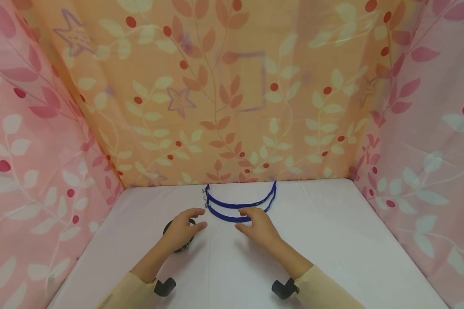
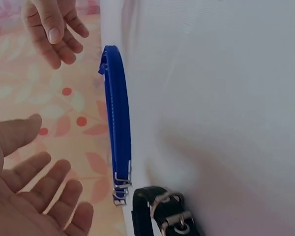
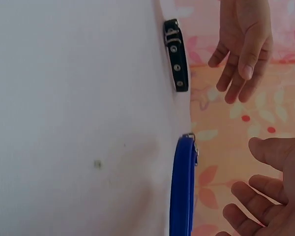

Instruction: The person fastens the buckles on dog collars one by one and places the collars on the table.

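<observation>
A blue buckled collar (image 1: 228,218) lies curved on the white table, with its metal buckle fittings at the left end. A smaller black collar (image 2: 142,216) with a metal buckle and eyelets forms a loop to its left. My left hand (image 1: 183,228) is held over the black collar, partly covering it in the head view. Its fingers are relaxed and grip nothing. Near the front curve of the blue collar, my right hand (image 1: 260,225) overlaps it in the head view, fingers loosely bent and holding nothing. The two palms face each other across a gap.
The white tabletop (image 1: 332,240) runs back to an orange leaf-patterned curtain (image 1: 224,94). Pink patterned curtains (image 1: 35,163) stand at both sides. A black wrist device (image 1: 165,286) sits by the left sleeve, with another black device (image 1: 284,289) by the right.
</observation>
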{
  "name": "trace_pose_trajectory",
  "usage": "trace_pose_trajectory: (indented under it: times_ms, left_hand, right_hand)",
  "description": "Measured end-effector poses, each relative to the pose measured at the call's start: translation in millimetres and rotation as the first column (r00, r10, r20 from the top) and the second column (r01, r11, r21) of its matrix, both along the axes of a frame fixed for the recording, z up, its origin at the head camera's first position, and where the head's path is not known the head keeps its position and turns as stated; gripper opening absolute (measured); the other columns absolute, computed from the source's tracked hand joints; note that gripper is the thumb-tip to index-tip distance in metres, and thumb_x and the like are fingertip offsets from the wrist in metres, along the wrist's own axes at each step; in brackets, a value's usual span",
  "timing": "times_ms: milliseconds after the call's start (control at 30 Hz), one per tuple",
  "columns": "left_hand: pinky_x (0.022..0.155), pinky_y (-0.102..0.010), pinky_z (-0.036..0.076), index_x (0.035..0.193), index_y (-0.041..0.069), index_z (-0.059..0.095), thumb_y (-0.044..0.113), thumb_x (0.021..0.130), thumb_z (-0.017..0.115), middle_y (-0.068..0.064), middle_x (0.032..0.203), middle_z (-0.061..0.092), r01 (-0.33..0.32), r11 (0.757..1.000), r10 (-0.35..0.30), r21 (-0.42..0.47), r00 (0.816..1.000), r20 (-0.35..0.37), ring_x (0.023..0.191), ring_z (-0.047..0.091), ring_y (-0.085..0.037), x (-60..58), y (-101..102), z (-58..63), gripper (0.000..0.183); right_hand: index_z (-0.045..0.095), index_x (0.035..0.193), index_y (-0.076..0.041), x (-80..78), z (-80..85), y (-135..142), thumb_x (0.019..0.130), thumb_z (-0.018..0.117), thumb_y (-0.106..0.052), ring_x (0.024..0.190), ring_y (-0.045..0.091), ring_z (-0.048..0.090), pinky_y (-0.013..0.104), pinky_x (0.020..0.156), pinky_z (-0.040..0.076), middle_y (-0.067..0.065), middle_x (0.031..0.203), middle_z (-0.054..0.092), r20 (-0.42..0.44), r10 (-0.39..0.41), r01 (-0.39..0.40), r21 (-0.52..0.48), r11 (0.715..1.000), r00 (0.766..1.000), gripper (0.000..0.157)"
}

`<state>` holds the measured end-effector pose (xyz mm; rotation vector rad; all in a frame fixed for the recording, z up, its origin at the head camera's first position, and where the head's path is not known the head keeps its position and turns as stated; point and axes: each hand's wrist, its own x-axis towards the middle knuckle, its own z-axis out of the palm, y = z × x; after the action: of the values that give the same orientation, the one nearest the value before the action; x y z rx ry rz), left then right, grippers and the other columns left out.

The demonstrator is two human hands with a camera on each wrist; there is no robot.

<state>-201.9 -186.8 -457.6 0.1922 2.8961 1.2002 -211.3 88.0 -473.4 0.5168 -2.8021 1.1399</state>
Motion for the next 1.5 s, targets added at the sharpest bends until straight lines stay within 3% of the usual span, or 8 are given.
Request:
trace_pose_trajectory:
  times_ms: [367,600,800,1067,1233,1500]
  left_hand:
    - [0.106,-0.055,0.048,0.134,0.012,0.065,0.030,0.093,0.078,-0.008,0.135,0.067,-0.031,0.999,0.032,0.036,0.999,-0.005,0.129,0.058,-0.032,-22.0,19,0.5,0.046]
    - [0.109,-0.056,0.045,0.133,0.011,0.065,0.026,0.093,0.077,-0.008,0.137,0.065,-0.064,0.993,0.064,0.104,0.998,0.005,0.132,0.054,-0.032,-34.1,20,-3.5,0.044]
    - [0.110,-0.055,0.044,0.137,0.006,0.062,0.024,0.093,0.077,-0.012,0.141,0.061,-0.108,0.981,0.101,0.159,0.993,0.053,0.135,0.050,-0.035,-46.3,19,-9.5,0.049]
    - [0.109,-0.054,0.045,0.138,0.001,0.059,0.027,0.095,0.075,-0.017,0.140,0.061,-0.141,0.986,0.137,0.084,0.989,0.045,0.134,0.052,-0.037,-72.6,16,-16.2,0.053]
    - [0.109,-0.054,0.046,0.139,0.001,0.056,0.028,0.094,0.074,-0.020,0.142,0.059,-0.162,0.984,0.156,0.075,0.985,0.079,0.133,0.054,-0.039,-85.2,17,-18.4,0.055]
    - [0.106,-0.052,0.048,0.139,-0.004,0.053,0.027,0.093,0.076,-0.023,0.138,0.060,-0.180,0.984,0.178,0.015,0.981,0.079,0.128,0.057,-0.039,-99.6,18,-26.0,0.060]
  right_hand:
    - [0.067,0.131,-0.009,-15.7,1.7,38,0.090,0.080,-0.028,0.119,0.027,0.063,0.049,0.104,0.050,0.005,0.123,0.071,-0.033,-0.082,0.080,-0.043,0.996,0.996,0.047]
    - [0.067,0.131,-0.006,-29.7,-1.9,58,0.090,0.080,-0.026,0.114,0.031,0.063,0.050,0.099,0.051,0.008,0.121,0.071,-0.036,-0.116,0.113,-0.063,0.992,0.993,0.047]
    - [0.066,0.130,-0.002,-44.8,-7.5,75,0.092,0.078,-0.024,0.117,0.033,0.062,0.052,0.103,0.048,0.012,0.122,0.071,-0.047,-0.154,0.149,-0.092,0.985,0.987,0.045]
    - [0.066,0.129,-0.001,-67.5,-15.1,92,0.094,0.075,-0.025,0.117,0.036,0.061,0.054,0.104,0.047,0.016,0.124,0.069,-0.055,-0.223,0.219,-0.078,0.973,0.973,0.044]
    - [0.065,0.130,-0.001,-82.1,-23.1,98,0.095,0.075,-0.026,0.118,0.037,0.060,0.053,0.105,0.046,0.017,0.125,0.069,-0.035,-0.263,0.261,-0.067,0.963,0.964,0.044]
    - [0.066,0.130,-0.003,-100.7,-38.2,100,0.094,0.075,-0.031,0.120,0.037,0.061,0.052,0.103,0.049,0.017,0.122,0.070,0.051,-0.330,0.333,-0.100,0.938,0.943,0.047]
